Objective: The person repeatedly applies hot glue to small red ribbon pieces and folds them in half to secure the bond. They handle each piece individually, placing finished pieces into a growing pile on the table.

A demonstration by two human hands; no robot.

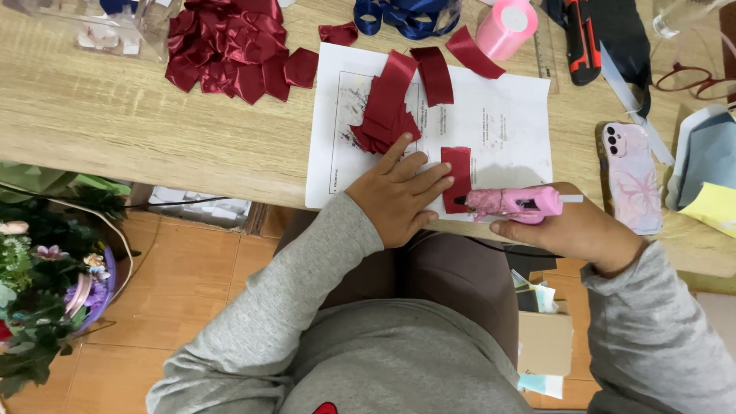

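Note:
My left hand [399, 193] lies flat on a white paper sheet [498, 115], its fingertips pressing the left edge of a dark red ribbon piece [460, 170]. My right hand [571, 226] grips a pink glue gun [515, 203], nozzle pointing left at the bottom of that ribbon piece. Just above my left hand sits a small stack of folded dark red ribbon pieces [387, 115]. Two more red strips [434, 73] lie at the top of the sheet.
A pile of shiny red ribbon squares [230, 50] lies at the table's back left. Blue ribbon [406, 15], a pink ribbon spool [506, 27], a phone in a pale case [632, 176], an orange-black tool [583, 42] and red-handled scissors [694, 77] sit right. A flower bouquet [46, 284] stands on the floor, left.

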